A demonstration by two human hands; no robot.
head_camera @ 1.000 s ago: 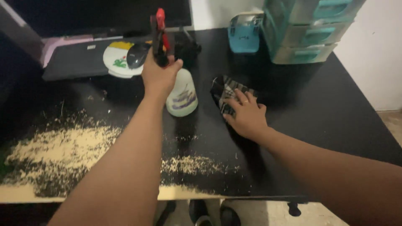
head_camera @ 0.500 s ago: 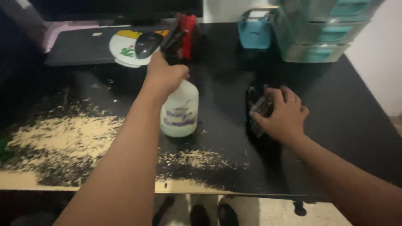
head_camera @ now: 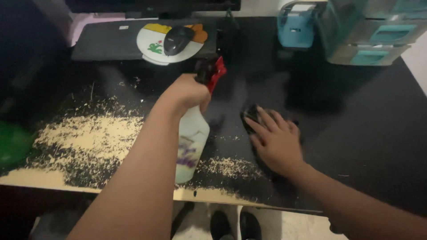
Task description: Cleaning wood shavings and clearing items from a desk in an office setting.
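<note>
We are leaning over the black desk (head_camera: 356,115), whose surface is worn down to pale patches (head_camera: 84,138) along the near left edge. Compared with a second ago, our view is sitting closer and lower, and the keyboard (head_camera: 106,42) and the mouse (head_camera: 177,39) on its round pad are lying further toward the top. Our left hand (head_camera: 187,94) is clenching the neck of the spray bottle (head_camera: 190,140), which is now tilting with its red trigger (head_camera: 216,71) pointing right, nearer the desk's front than before. Our right hand (head_camera: 275,142) is pressing flat, fingers spread, on the dark cloth (head_camera: 250,116), which has slid back toward us, so the wiping looks to be ongoing.
</note>
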